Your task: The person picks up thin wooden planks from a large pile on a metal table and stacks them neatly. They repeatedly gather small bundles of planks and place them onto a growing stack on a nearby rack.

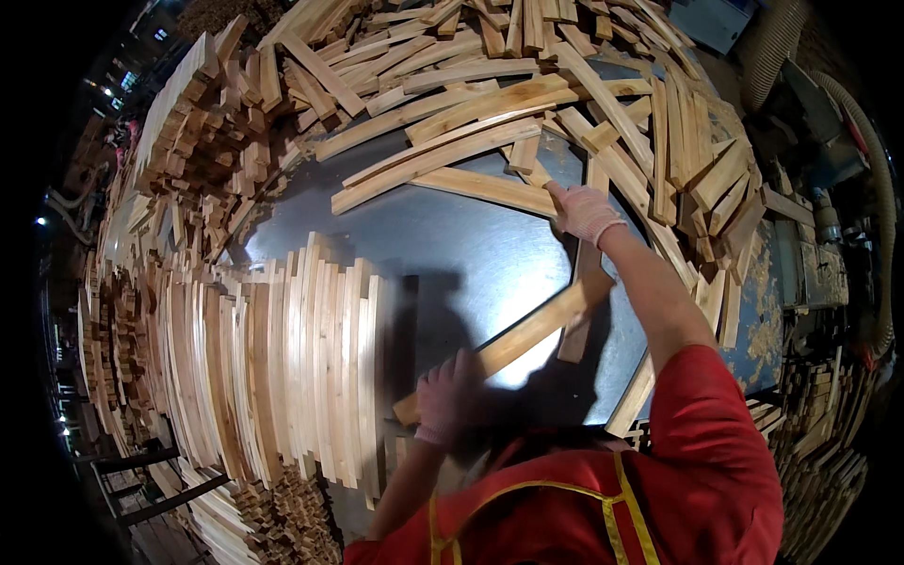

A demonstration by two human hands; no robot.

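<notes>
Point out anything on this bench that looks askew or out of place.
The wood slats at the far side lie in a loose criss-cross heap, unlike the neat row stood on edge at the left. The left hand holds one slat slanted across the metal tabletop; the right hand reaches into the heap. No damage shows.

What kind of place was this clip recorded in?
Most likely a woodworking shop or timber-sorting station. Loose wooden slats are heaped around a metal-topped table, a neat row of slats stands on edge at the left, and a ribbed dust-extraction hose runs to machinery on the right.
</notes>
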